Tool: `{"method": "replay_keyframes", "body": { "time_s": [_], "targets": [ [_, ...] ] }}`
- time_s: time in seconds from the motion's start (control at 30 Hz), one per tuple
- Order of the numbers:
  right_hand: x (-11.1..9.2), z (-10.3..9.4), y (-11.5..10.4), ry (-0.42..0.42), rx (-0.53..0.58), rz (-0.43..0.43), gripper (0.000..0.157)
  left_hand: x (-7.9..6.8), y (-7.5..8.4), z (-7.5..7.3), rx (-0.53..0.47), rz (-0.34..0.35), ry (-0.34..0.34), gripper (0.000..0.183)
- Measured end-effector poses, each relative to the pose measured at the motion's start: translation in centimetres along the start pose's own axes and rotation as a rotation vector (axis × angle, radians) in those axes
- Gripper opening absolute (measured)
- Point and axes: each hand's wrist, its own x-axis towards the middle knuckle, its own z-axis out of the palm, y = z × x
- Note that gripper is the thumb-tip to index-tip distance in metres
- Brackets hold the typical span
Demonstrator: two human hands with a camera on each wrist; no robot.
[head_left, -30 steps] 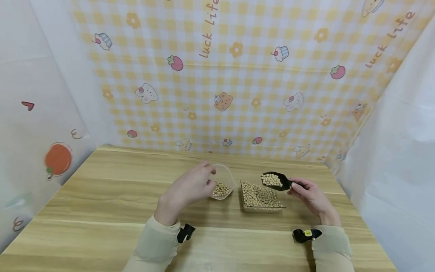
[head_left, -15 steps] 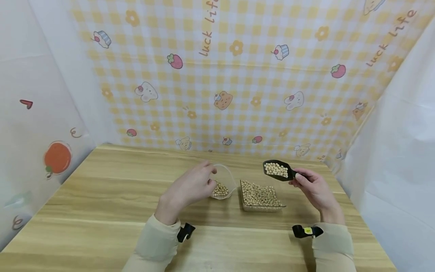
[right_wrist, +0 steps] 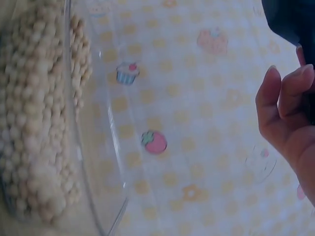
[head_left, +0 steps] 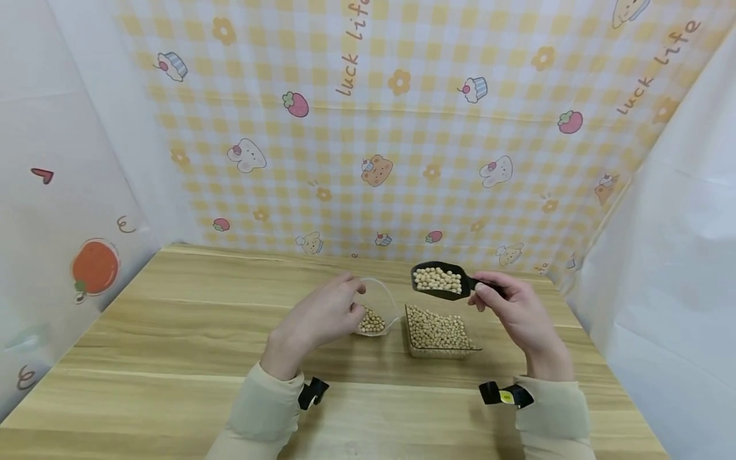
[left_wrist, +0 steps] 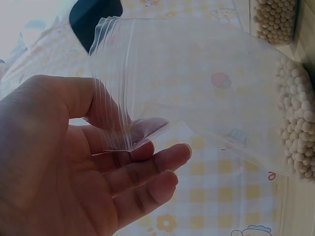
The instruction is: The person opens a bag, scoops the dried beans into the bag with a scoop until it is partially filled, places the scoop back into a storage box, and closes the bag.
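My left hand (head_left: 322, 316) pinches the rim of a clear plastic bag (left_wrist: 206, 73) between thumb and fingers. The bag's mouth gapes upward, and round beige beans, like soybeans (left_wrist: 298, 123), lie in its bottom. In my right hand (head_left: 520, 313) I grip the handle of a black scoop (head_left: 454, 295), which carries a heap of the same beans. The scoop is level, above the back of a clear rectangular box (head_left: 443, 353) and to the right of the bag. Many beans (head_left: 439, 329) fill that box. Part of the bag is hidden behind my left hand in the head view.
Box and bag stand side by side on a wood-grain table (head_left: 172, 345). A yellow checked cloth (head_left: 345, 140) hangs behind the table, with white sheets (head_left: 673, 255) at both sides. Each wrist wears a black camera strap (head_left: 313, 393).
My right hand has lifted the loaded scoop up from over the box, then carried it left toward the bag. My left hand and the bag stay in place.
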Motion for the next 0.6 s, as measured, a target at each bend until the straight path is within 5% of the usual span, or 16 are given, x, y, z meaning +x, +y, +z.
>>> {"method": "replay_keyframes", "body": {
  "time_s": [0.37,0.6],
  "targets": [
    [0.5,4.4,-2.8,-0.084,-0.322,0.053,0.024,-0.2,0.0,-0.1,-0.023,0.0,0.0,0.04],
    [0.8,6.9,-3.7,-0.082,-0.607,-0.097,0.022,-0.3,-0.2,-0.4,-0.009,-0.002,0.017,0.038]
  ]
}}
